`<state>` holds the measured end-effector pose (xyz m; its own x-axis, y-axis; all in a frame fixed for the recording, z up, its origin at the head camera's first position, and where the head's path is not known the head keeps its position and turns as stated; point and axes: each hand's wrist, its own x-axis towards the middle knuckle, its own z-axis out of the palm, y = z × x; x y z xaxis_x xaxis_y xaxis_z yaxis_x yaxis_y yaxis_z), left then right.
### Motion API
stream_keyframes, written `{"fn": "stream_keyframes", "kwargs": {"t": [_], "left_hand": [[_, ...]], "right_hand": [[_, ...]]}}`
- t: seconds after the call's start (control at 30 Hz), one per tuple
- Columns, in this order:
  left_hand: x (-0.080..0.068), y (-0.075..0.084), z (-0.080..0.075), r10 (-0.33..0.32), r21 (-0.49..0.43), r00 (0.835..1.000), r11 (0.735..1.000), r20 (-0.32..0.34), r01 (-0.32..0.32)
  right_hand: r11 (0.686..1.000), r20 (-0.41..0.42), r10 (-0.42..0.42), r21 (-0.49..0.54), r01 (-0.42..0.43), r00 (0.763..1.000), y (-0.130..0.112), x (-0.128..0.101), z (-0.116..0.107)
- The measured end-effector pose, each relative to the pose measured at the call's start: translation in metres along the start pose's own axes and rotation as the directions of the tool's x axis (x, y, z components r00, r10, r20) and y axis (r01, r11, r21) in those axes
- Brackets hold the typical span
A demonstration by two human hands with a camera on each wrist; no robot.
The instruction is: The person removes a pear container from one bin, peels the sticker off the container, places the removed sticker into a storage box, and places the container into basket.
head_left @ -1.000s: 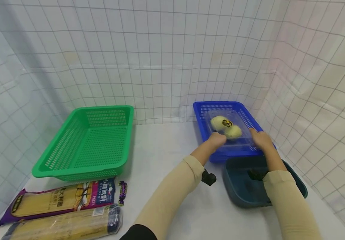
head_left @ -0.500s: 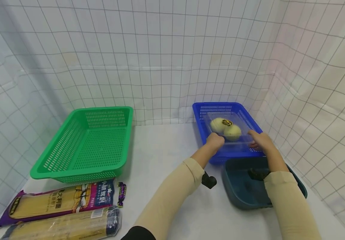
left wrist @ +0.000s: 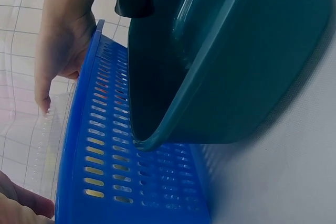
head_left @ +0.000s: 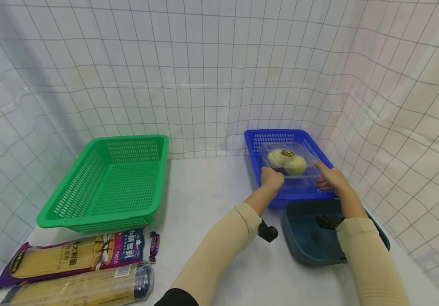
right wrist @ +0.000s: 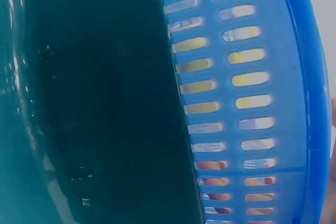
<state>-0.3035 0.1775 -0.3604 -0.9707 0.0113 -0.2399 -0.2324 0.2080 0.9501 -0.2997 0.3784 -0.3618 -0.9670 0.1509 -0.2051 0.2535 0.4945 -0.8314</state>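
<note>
1. Head view: clear box (head_left: 289, 163) with two yellow buns sits inside blue basket (head_left: 286, 163)
2. Left hand (head_left: 271, 178) curls on its near left corner; right hand (head_left: 328, 177) grips its right edge
3. Teal tub (head_left: 311, 238) just behind both wrists; green basket (head_left: 108, 182) well left

Both arms reach forward and to the right, each in a beige sleeve that ends at the wrist. The left hand (head_left: 271, 178) is turned knuckles up, its fingers curled down over what it holds. The right hand (head_left: 328, 177) lies a little farther right at about the same reach, palm turned inward, fingers extended forward and slightly bent. The two hands are apart, facing one another. A dark strap sits under each wrist.
</note>
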Motion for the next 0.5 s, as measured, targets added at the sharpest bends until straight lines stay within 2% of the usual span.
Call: {"fn": "stream_keyframes", "kwargs": {"t": [0.23, 0.5], "left_hand": [[-0.0001, -0.0042, 0.0005, 0.052, -0.094, 0.999, 0.994, -0.014, -0.053], [-0.0006, -0.01, 0.0026, 0.162, -0.088, 0.986, 0.982, -0.033, -0.165]], "right_hand": [[0.998, 0.038, 0.028, 0.051, -0.03, 0.999, -0.0059, -0.0008, 0.0005], [0.977, 0.004, 0.057, 0.208, -0.056, 0.998, -0.0034, 0.0015, 0.0004]]}}
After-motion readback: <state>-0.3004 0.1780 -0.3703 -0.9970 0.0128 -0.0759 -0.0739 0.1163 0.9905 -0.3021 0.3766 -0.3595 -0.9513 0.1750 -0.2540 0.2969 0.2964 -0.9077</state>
